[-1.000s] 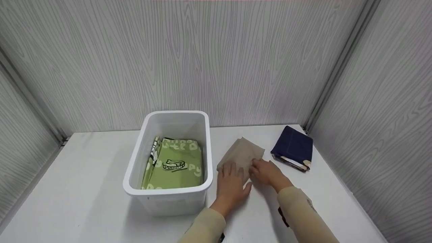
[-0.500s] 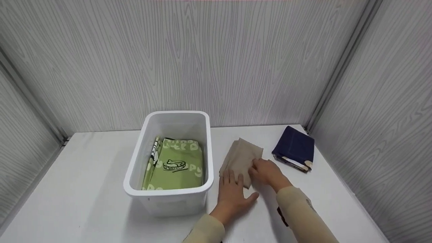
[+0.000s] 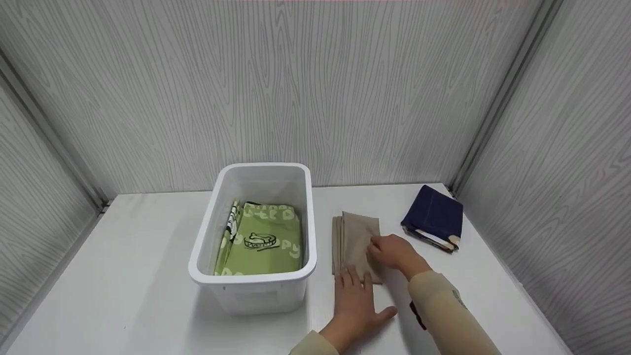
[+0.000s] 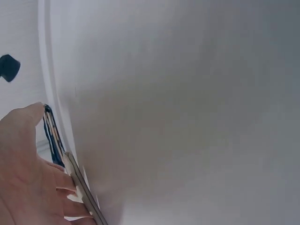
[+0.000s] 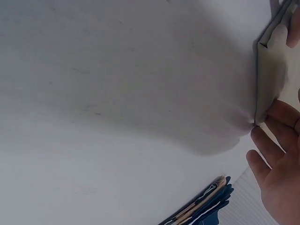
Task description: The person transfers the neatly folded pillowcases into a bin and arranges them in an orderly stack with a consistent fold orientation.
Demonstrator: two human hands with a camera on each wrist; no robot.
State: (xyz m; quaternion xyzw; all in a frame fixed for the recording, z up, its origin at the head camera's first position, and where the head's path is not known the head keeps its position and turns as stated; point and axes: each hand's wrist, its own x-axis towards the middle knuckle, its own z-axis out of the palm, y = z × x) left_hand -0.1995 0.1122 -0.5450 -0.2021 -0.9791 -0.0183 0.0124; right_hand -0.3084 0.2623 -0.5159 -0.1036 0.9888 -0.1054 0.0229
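A beige folded cloth (image 3: 360, 234) lies on the white table to the right of a white plastic bin. My left hand (image 3: 356, 305) rests its straight, spread fingers on the cloth's near edge, thumb out to the right. At the cloth's right edge, my right hand (image 3: 396, 255) pinches the fabric with curled fingers. In the right wrist view, fingertips (image 5: 260, 133) meet the edge of the cloth (image 5: 269, 79); the thumb is hidden. The left wrist view shows the layered cloth edge (image 4: 83, 187) beyond my left hand (image 4: 28, 173).
The white plastic bin (image 3: 254, 279) stands left of my hands, holding green printed folded cloth (image 3: 273, 254). A navy folded cloth (image 3: 435, 217) lies at the right back of the table (image 3: 138, 266). Grey wood-grain panels (image 3: 296, 88) enclose the back and sides.
The beige cloth has turned straighter and come slightly nearer, its layers lying more evenly. My left hand has slid toward the near edge; my right hand stays at the right edge.
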